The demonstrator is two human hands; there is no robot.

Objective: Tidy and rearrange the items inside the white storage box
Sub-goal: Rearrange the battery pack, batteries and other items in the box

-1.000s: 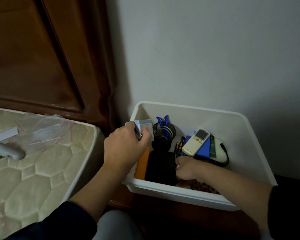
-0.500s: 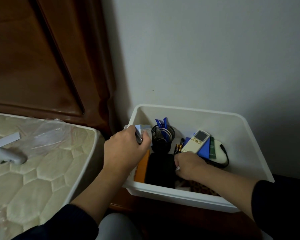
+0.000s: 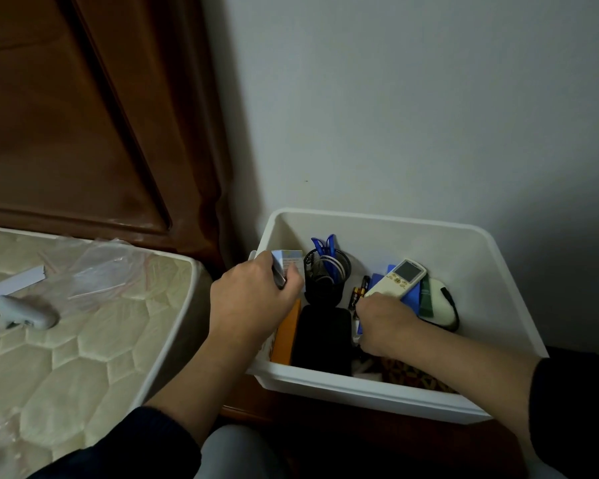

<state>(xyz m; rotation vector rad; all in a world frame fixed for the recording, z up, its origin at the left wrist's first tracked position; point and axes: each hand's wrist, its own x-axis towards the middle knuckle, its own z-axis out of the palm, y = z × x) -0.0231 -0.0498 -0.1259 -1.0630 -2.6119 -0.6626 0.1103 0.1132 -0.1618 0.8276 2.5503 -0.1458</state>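
Closest to the camera, both forearms in dark sleeves reach into the white storage box [image 3: 471,271], which sits on a dark wooden surface against the wall, right beside the bed [image 3: 83,340].

Left hand [image 3: 253,302] is at the box's left side with its grip closed around a small white and blue carton [image 3: 289,262], fingers curled over it. Under that hand an orange box [image 3: 286,335] stands on edge along the left wall, with a black pouch [image 3: 322,335] just beside it.

Right hand [image 3: 384,318] is down in the middle of the box, fingers curled at the near end of a white remote [image 3: 396,280] and the blue card [image 3: 410,297] under it. Can't tell exactly which of those it's pinching, but the grip looks closed. A couple of batteries [image 3: 358,292] lie just left of the remote.

Further back there's a black mesh cup [image 3: 325,274] with blue pens in it, and a cream case [image 3: 441,304] with a black cord off to the right.

Over on the mattress: a white controller [image 3: 21,314], a white strip and a clear plastic bag [image 3: 97,267].
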